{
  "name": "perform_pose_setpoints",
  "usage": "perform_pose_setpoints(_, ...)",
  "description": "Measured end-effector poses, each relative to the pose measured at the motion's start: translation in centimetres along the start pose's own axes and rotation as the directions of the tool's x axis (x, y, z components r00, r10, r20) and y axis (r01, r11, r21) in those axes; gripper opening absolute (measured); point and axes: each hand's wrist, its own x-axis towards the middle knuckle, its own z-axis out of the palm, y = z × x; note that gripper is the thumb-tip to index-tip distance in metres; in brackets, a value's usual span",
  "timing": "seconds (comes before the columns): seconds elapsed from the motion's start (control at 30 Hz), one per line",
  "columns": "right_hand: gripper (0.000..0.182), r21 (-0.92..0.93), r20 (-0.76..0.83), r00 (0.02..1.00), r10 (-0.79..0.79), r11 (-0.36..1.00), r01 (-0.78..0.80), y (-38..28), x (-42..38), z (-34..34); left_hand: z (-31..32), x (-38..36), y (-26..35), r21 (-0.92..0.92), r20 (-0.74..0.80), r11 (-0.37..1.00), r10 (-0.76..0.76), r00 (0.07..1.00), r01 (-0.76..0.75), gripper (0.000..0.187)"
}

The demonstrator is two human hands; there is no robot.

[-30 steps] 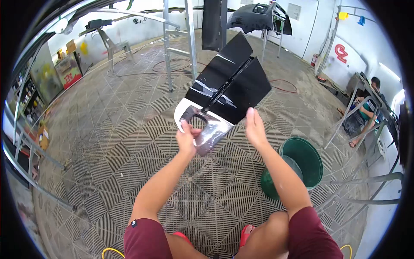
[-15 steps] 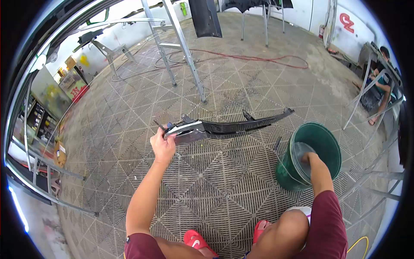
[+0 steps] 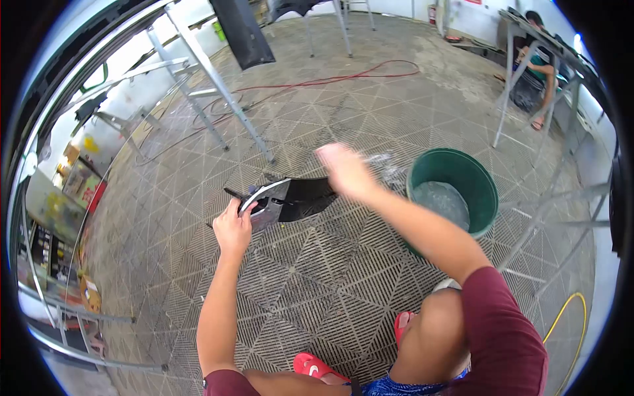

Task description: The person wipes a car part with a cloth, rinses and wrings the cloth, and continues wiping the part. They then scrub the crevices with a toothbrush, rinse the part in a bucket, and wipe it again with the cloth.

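Note:
My left hand (image 3: 232, 226) is closed around the near end of a black plastic car trim piece (image 3: 307, 198), which has a pale curved edge and a grey section by the fingers. The piece is held above the floor mat. Over its far end is my right hand (image 3: 347, 173), smeared by motion, so its fingers and anything in them cannot be made out. A splash of water (image 3: 389, 170) shows just right of that hand. Beyond my right forearm stands a green bucket (image 3: 485, 188) with cloudy water (image 3: 442, 203) in it.
A metal stepladder (image 3: 221, 99) stands ahead on the left, with a red hose (image 3: 330, 80) lying behind it. A dark panel (image 3: 243, 36) hangs beyond. At the far right, a person (image 3: 545, 69) sits behind a metal stand (image 3: 505, 99). A yellow hose (image 3: 584, 317) curves at lower right.
My right hand has come out of the bucket and swung left to the trim piece, with water splashing. The piece now looks shorter and turned. The view has shifted right.

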Motion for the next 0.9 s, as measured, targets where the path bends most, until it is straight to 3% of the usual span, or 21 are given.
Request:
perform_pose_setpoints(0.03, 0.036, 0.117, 0.273, 0.959, 0.077, 0.987, -0.113, -5.3, 0.8, -1.5, 0.0, 0.1, 0.6, 0.007, -0.009, 1.0, -0.02, 1.0, 0.02, 0.025)
perform_pose_setpoints(0.07, 0.033, 0.197, 0.034, 0.999, 0.031, 0.98, -0.037, -5.8, -0.7, 1.7, -0.3, 0.2, 1.1, 0.016, -0.02, 0.999, -0.043, 0.999, 0.043, 0.027)
perform_pose_setpoints(0.13, 0.034, 0.124, -0.178, 0.978, -0.11, 0.983, 0.133, -4.2, -1.5, 2.8, -2.1, 0.5, 1.3, 0.046, 0.023, 0.991, -0.128, 0.992, 0.127, 0.031)
perform_pose_setpoints(0.2, 0.035, 0.045, -0.243, 0.916, -0.318, 0.94, 0.338, -0.9, -2.3, 1.7, -4.1, 0.4, 1.3, -0.033, -0.02, 0.995, -0.098, 0.995, 0.098, 0.035)
perform_pose_setpoints(0.23, 0.036, -0.046, -0.199, 0.911, -0.361, 0.932, 0.359, -0.4, -2.6, 0.5, -4.9, 0.3, 1.0, -0.028, -0.028, 0.995, -0.098, 0.995, 0.097, 0.035)
perform_pose_setpoints(0.27, 0.038, -0.124, -0.272, 0.887, -0.374, 0.927, 0.353, -0.2, -2.8, -0.2, -5.6, 0.0, 0.6, -0.009, -0.048, 0.995, -0.097, 0.994, 0.097, 0.034)
perform_pose_setpoints(0.33, 0.037, -0.09, -0.331, 0.915, -0.229, 0.973, 0.211, 1.6, -3.2, 0.3, -7.2, -0.6, 0.2, -0.017, -0.107, 0.989, -0.148, 0.983, 0.147, 0.034)
perform_pose_setpoints(0.4, 0.037, -0.085, -0.271, 0.955, -0.122, 0.991, 0.102, 4.4, -3.6, 1.0, -8.7, -1.2, -1.8, -0.007, -0.132, 0.99, -0.141, 0.981, 0.142, 0.035)
perform_pose_setpoints(0.47, 0.036, -0.081, -0.274, 0.958, -0.089, 0.994, 0.069, 4.8, -3.9, 0.7, -10.3, -1.7, -3.4, 0.019, -0.144, 0.991, -0.126, 0.981, 0.13, 0.032)
perform_pose_setpoints(0.53, 0.036, 0.243, -0.285, 0.956, 0.073, 0.97, -0.002, 4.3, -4.0, 1.0, -11.3, -1.9, -4.0, 0.014, -0.217, 0.999, -0.039, 0.975, 0.043, 0.022)
perform_pose_setpoints(0.6, 0.035, 0.345, -0.289, 0.952, 0.103, 0.938, 0.003, 3.4, -3.2, 2.0, -11.6, -2.7, -4.2, 0.021, -0.228, 1.0, -0.009, 0.974, 0.014, 0.023)
perform_pose_setpoints(0.63, 0.034, 0.736, -0.117, 0.878, 0.464, 0.634, -0.236, 2.3, -2.7, 2.8, -11.8, -3.1, -4.3, 0.091, -0.235, 0.996, 0.035, 0.971, -0.014, 0.024)
perform_pose_setpoints(0.67, 0.033, 0.92, 0.189, 0.718, 0.67, 0.134, -0.368, 1.7, -2.4, 3.0, -12.0, -3.3, -4.4, 0.159, -0.242, 0.986, 0.081, 0.967, -0.042, 0.026)
perform_pose_setpoints(0.7, 0.031, 0.916, 0.244, 0.722, 0.648, 0.089, -0.39, 2.0, -2.2, 3.2, -12.1, -3.3, -4.4, 0.223, -0.219, 0.968, 0.164, 0.962, -0.115, 0.031)
perform_pose_setpoints(0.8, 0.028, 0.937, 0.278, 0.717, 0.64, -0.016, -0.349, 2.5, -2.6, 3.2, -12.8, -3.2, -4.1, 0.201, -0.243, 0.965, 0.213, 0.946, -0.165, 0.031)
perform_pose_setpoints(0.9, 0.02, 0.943, 0.228, 0.705, 0.671, 0.029, -0.333, 1.7, -2.4, 3.1, -12.9, -2.8, -3.3, 0.239, -0.246, 0.945, 0.28, 0.928, -0.222, 0.034)
